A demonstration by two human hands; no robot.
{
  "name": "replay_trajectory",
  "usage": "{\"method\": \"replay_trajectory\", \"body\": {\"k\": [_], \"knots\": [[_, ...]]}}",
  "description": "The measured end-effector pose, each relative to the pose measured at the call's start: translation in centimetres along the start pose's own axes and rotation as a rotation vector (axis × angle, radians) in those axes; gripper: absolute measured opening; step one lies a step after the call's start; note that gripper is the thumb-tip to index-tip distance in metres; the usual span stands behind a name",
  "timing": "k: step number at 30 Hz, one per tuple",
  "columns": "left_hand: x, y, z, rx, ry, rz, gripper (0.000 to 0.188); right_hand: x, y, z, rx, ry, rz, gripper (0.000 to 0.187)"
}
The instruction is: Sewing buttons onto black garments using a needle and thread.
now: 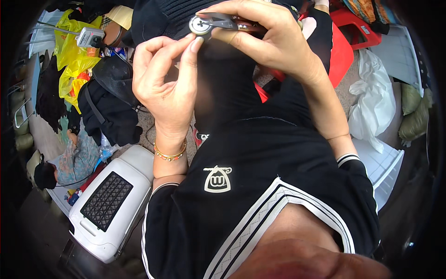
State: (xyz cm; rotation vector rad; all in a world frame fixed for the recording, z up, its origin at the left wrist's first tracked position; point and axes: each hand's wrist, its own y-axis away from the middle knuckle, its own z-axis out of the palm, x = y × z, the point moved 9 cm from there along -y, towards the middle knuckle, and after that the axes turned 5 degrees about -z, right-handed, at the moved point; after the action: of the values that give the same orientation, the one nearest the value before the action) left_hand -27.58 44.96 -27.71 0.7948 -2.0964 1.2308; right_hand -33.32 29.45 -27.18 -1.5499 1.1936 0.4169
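My left hand [167, 79] pinches a small round disc [200, 25] between thumb and forefinger at its lower edge. The disc looks like a button, with a pale rim and a dark cross-shaped mark in the middle. In my right hand [278, 39] is a dark hand tool [223, 22] that looks like small pliers. Its tip meets the right side of the disc, and my fingers hide most of its handles. Behind and below the hands lies dark ribbed knit cloth [174, 16] over my lap. A beaded bracelet [170, 156] circles my left wrist.
On the left are a yellow plastic bag [69, 60], a white power strip [90, 37], a black bag [111, 116] and a white box-shaped appliance [86, 225] with a dark grille. On the right stand a red plastic stool [355, 28] and a crumpled white bag [374, 100]. Another person [76, 156] sits far left.
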Motion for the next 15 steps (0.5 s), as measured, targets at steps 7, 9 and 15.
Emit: {"method": "replay_trajectory", "body": {"k": [7,9,15], "knots": [[-2.6,1.4,-0.9,-0.041,0.236,-0.161,0.01,-0.3,0.4,1.5,0.006,0.087,0.031,0.027],[-2.9,1.6,-0.6,-0.045,0.222,-0.151,0.008,0.5,0.7,1.6,0.074,-0.137,0.098,0.024],[-2.0,2.4,-0.8,-0.033,0.084,-0.025,0.007,0.4,1.2,2.0,0.103,-0.122,0.11,0.022]]}}
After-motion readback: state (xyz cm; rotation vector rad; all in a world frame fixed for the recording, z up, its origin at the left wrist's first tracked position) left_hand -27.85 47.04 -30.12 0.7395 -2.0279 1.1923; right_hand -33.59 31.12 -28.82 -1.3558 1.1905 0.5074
